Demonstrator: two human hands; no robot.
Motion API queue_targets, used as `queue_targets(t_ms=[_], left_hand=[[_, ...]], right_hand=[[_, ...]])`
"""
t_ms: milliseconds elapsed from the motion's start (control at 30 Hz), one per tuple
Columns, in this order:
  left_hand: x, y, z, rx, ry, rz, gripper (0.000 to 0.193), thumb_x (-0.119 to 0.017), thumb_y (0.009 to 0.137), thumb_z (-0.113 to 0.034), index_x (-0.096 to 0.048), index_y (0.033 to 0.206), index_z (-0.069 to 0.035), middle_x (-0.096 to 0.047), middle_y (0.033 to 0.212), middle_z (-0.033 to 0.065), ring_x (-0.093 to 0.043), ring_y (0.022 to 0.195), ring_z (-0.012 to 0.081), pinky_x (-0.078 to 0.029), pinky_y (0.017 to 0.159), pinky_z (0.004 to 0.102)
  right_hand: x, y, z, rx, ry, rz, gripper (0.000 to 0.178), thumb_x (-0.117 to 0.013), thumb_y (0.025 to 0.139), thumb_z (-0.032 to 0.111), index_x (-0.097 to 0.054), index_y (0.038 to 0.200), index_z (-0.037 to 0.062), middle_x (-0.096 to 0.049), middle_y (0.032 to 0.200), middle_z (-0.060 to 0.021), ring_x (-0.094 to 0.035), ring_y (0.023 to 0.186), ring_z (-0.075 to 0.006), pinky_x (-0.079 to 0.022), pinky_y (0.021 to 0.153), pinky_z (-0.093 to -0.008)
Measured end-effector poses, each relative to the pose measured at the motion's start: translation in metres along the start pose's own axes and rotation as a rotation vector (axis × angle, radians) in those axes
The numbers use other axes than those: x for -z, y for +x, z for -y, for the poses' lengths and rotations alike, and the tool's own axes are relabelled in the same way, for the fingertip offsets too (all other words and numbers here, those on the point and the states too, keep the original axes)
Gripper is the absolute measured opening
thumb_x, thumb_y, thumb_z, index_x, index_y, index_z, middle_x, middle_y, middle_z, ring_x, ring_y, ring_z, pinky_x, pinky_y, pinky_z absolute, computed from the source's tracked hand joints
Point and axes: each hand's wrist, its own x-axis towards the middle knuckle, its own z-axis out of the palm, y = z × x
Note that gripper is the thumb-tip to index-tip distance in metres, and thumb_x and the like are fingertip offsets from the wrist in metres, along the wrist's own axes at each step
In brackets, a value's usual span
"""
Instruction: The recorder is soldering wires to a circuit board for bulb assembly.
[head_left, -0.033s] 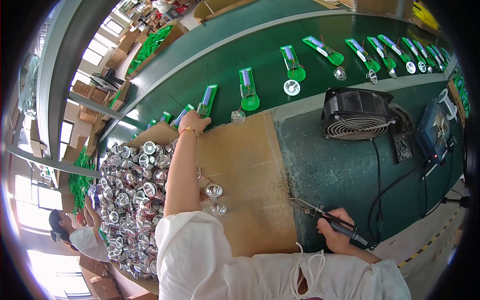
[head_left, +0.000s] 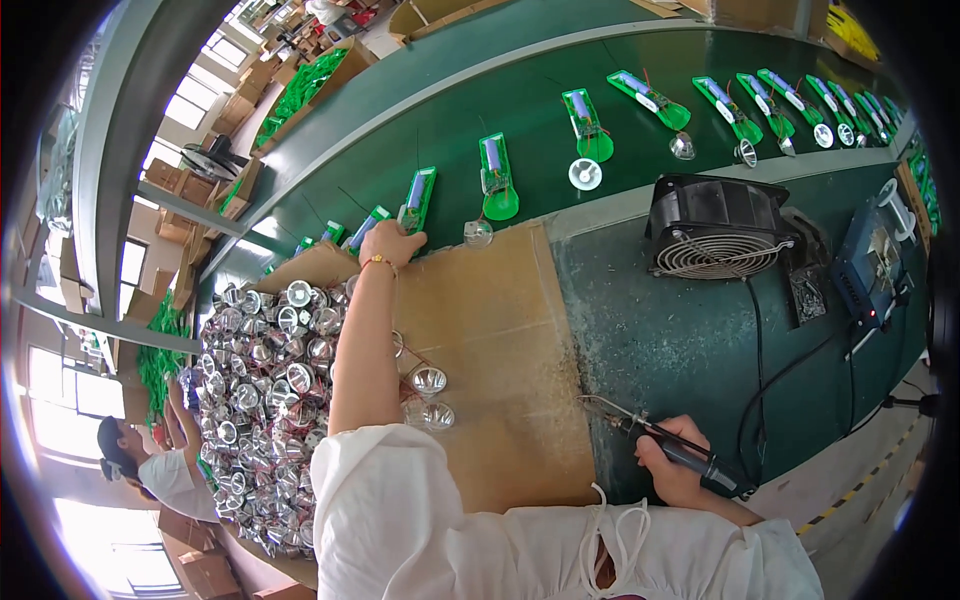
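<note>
Head view puts the right hand closed around a soldering iron and the left, half-curled hand by a green housing on the belt, grip unclear; farther right, housings already have reflectors, with a loose heap apparently left.

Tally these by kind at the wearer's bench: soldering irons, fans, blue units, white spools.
Soldering iron: 1, in the right hand
Fan: 1
Blue unit: 1
White spool: 1
Total: 4

Mirror-shiny reflector cups, glossy green plastic casings, matt brown board, perhaps cardboard, white cloth sleeve
</note>
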Motion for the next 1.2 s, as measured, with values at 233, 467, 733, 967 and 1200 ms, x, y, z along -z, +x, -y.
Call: queue_targets(t_ms=[233,467,733,967,1200], left_hand=[[0.025,-0.143,-0.052,-0.151,0.016,-0.070,0.037,-0.059,0.069,-0.046,-0.064,0.071,-0.010,-0.063,0.071,0.0099,-0.062,0.066,0.0288,-0.048,0.063,0.0387],[-0.011,-0.309,-0.058,-0.246,-0.228,-0.166,0.039,-0.066,0.066,-0.045,-0.052,0.075,-0.009,-0.057,0.060,0.0071,-0.058,0.052,0.0255,-0.045,0.051,0.0363],[0.021,-0.267,0.014,0.226,-0.076,-0.227,0.038,-0.061,0.074,-0.042,-0.066,0.063,-0.007,-0.062,0.073,0.0127,-0.060,0.066,0.0306,-0.046,0.060,0.0419],[-0.021,-0.256,0.016,0.104,-0.538,-0.227,0.032,-0.067,0.072,-0.036,-0.068,0.076,-0.004,-0.062,0.076,0.0156,-0.061,0.071,0.0301,-0.047,0.063,0.0364],[-0.018,-0.288,0.041,0.131,-1.129,-0.365,0.010,-0.068,0.074,-0.006,-0.065,0.079,0.002,-0.063,0.072,0.0045,-0.054,0.058,0.0077,-0.043,0.053,0.0206]], right_hand=[[-0.001,0.002,0.005,0.006,-0.035,-0.021,0.015,-0.064,0.078,0.008,-0.051,0.082,0.0011,-0.061,0.063,-0.0060,-0.058,0.055,-0.0093,-0.046,0.050,-0.0233],[-0.008,0.004,0.004,0.131,0.021,-0.028,0.017,-0.064,0.078,0.009,-0.051,0.081,-0.0005,-0.059,0.064,-0.0068,-0.056,0.053,-0.0091,-0.045,0.048,-0.0214],[-0.011,-0.002,0.002,0.251,-0.043,-0.060,0.016,-0.065,0.078,0.009,-0.051,0.078,0.0003,-0.057,0.061,-0.0049,-0.053,0.051,-0.0076,-0.043,0.046,-0.0207],[-0.013,-0.005,-0.003,0.283,-0.046,-0.066,0.015,-0.064,0.078,0.009,-0.051,0.079,0.0002,-0.057,0.062,-0.0048,-0.053,0.050,-0.0075,-0.043,0.046,-0.0201],[-0.014,-0.014,0.001,0.295,-0.054,-0.064,0.015,-0.061,0.081,0.010,-0.050,0.084,0.0003,-0.056,0.063,-0.0066,-0.052,0.051,-0.0083,-0.042,0.046,-0.0196]])
